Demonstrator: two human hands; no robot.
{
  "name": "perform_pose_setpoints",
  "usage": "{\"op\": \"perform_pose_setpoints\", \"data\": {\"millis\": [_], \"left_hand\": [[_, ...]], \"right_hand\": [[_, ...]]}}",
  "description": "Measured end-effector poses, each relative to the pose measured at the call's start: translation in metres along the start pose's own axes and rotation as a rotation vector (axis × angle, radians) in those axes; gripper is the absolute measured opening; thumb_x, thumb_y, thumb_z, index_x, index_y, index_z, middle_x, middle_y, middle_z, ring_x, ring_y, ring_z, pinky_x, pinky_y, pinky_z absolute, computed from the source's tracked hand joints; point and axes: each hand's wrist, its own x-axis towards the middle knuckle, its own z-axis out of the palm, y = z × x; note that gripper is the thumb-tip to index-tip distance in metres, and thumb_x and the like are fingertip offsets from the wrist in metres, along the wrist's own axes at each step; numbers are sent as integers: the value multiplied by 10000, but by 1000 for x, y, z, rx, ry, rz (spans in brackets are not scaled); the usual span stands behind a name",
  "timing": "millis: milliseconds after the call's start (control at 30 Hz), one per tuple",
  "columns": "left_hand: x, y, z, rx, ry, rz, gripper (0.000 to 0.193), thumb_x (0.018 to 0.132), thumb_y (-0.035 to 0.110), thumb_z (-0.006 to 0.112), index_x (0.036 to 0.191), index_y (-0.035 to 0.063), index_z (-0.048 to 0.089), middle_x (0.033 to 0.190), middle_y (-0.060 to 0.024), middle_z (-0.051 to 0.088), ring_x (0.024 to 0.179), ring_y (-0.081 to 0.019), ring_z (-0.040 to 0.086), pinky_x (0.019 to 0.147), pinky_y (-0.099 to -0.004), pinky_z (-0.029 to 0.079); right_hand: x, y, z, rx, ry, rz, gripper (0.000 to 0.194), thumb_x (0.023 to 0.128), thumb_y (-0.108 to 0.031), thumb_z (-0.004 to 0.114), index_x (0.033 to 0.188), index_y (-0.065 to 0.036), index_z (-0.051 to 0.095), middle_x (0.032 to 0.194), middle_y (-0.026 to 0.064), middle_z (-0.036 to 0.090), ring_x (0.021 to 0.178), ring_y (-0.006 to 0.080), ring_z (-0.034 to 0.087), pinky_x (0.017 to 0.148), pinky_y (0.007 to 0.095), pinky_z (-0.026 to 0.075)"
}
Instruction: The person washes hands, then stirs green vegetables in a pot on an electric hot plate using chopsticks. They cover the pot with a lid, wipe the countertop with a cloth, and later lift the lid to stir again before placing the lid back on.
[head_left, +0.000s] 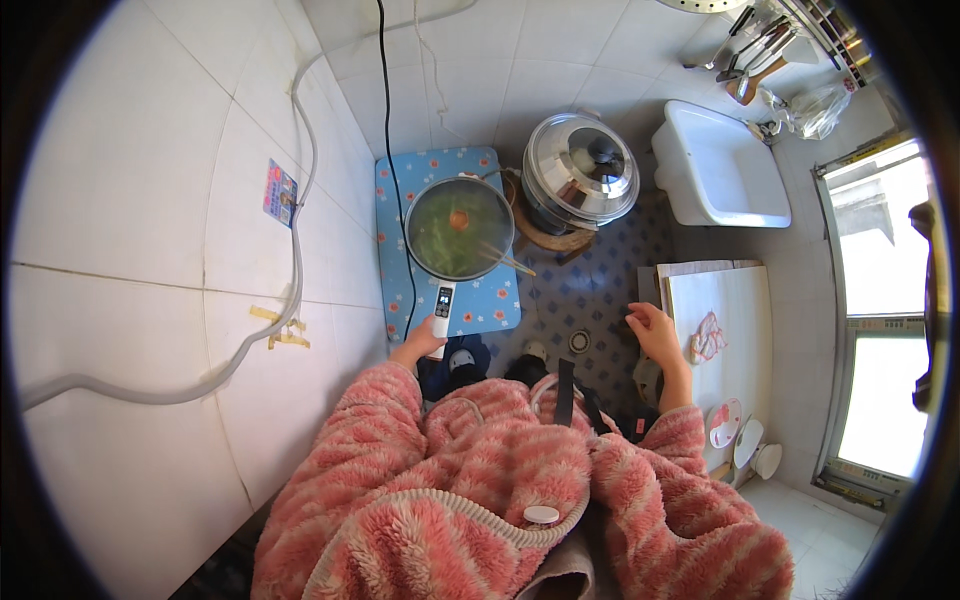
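Observation:
My left hand (423, 339) grips the white handle (443, 304) of an electric pan, which has buttons and a lit display. The pan's glass lid (442, 240) with a round brown knob is on, and green food shows through it. A pair of chopsticks (517, 262) sticks out at the pan's right rim. Under the pan lies a blue flowered board or low tabletop (401, 304). To the right, my right hand (651, 328) is raised beside a light-coloured counter, fingers bent and apart, holding nothing that I can see.
A lidded steel steamer pot (581, 172) stands on a wooden stool (555, 238). Behind the counter is a white plastic basin (724, 172). A crumpled cloth (707, 337) and bowls (724, 423) sit on the counter (739, 300). A black cable (388, 112) hangs beside the pan.

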Motion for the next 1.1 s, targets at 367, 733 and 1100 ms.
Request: {"op": "perform_pose_setpoints", "data": {"millis": [367, 733, 1100], "left_hand": [[-12, -5, 16, 239, -126, 129, 850, 767, 326, 770, 1485, 147, 352, 1488, -285, 334, 1407, -438, 273, 1112, -462, 349], [-19, -5, 17, 185, -150, 125, 784, 806, 305, 731, 1483, 165, 361, 1469, -294, 353, 1372, -439, 331, 1102, -456, 364], [-21, -4, 18, 185, -117, 135, 744, 821, 278, 710, 1476, 166, 375, 1457, -307, 357, 1366, -441, 334, 1101, -460, 363]], "right_hand": [[-25, 20, -13, -93, 40, 25, 293, 878, -163, 690, 1119, 1, 659, 905, 137, 718, 830, 210, 692, 758, 318, 540], [-25, 19, -13, -169, 28, 52, 298, 872, -176, 699, 1110, 1, 666, 916, 135, 721, 820, 215, 688, 758, 323, 538], [-26, 21, -5, -100, -5, 108, 315, 861, -186, 705, 1119, -10, 667, 939, 169, 713, 870, 276, 690, 791, 357, 536]]}}
